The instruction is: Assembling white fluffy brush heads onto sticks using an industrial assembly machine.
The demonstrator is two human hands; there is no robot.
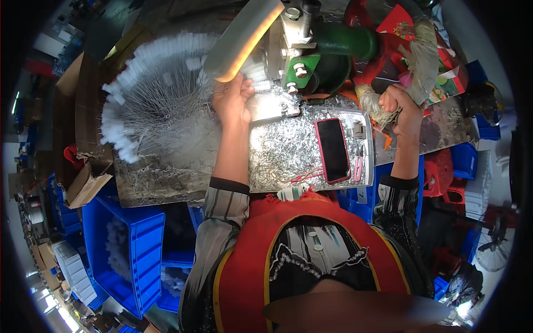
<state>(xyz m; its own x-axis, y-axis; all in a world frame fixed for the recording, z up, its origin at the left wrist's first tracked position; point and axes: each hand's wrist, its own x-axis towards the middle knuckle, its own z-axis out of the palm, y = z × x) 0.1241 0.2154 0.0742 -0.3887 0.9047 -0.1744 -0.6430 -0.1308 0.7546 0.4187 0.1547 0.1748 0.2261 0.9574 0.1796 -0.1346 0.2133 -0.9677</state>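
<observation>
My left hand [233, 102] is raised beneath the glowing lamp [244, 39], its fingers pinched together beside the shiny metal plate [275, 105] of a green hand press [344, 41]. Whatever sits between those fingers is too small and overlit to make out. My right hand [401, 108] is wrapped around the lower end of a wrapped handle [425, 55], a curved grip bound in pale, worn covering on the press's red wheel. To the left of my left hand fans out a big pile of thin wire stems with white tufted ends [161, 100].
A tray [277, 147] strewn with silvery scraps lies before me, bearing a phone in a pink case [334, 150] and a small pink-handled cutter [358, 166]. Blue bins [147, 261] stand below the table's left side, near an open cardboard box [86, 180]. Red stools [438, 172] are at right.
</observation>
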